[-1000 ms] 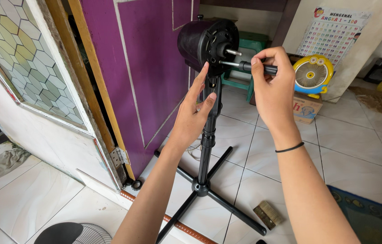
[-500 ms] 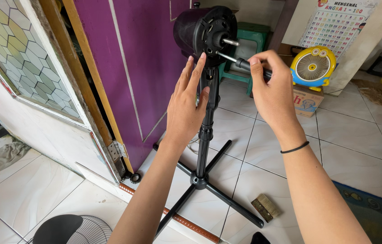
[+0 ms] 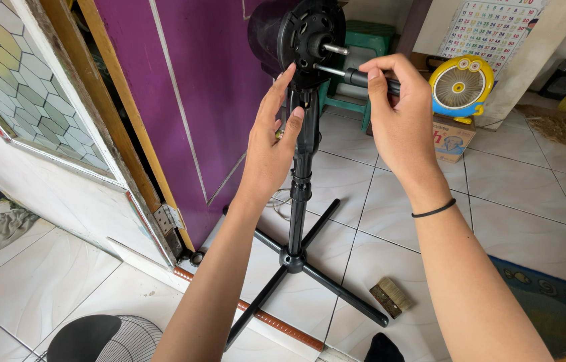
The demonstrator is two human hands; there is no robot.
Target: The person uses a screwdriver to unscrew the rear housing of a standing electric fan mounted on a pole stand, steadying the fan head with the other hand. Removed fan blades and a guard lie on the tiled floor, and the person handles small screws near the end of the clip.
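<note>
A cardboard box [image 3: 449, 146] sits on the tiled floor [image 3: 511, 194] at the upper right; its top is covered by a small yellow and blue fan [image 3: 460, 88] resting on it, so any contents cannot be seen. The fan motor housing [image 3: 294, 35], black and round, stands at the top of a black pole [image 3: 298, 167] that rises upright from a cross-shaped base [image 3: 294, 260] on the floor, just beside the purple door [image 3: 189, 87]. The right hand [image 3: 400, 121] is raised level with the housing, wrist bent, fingers curled closed around the black handle of a screwdriver [image 3: 357, 75]; the metal shaft runs leftward and its tip meets the front face of the housing just below the bare motor spindle [image 3: 335, 49]. The left hand [image 3: 271, 144] is held flat and upright against the pole below the housing, fingers extended and loosely spread, fingertips touching the lower edge of the housing; it grips nothing. A brush [image 3: 391, 297] lies on the floor near one leg of the base. A round wire fan guard [image 3: 105, 338] lies at the lower left, well apart from the stand.
</note>
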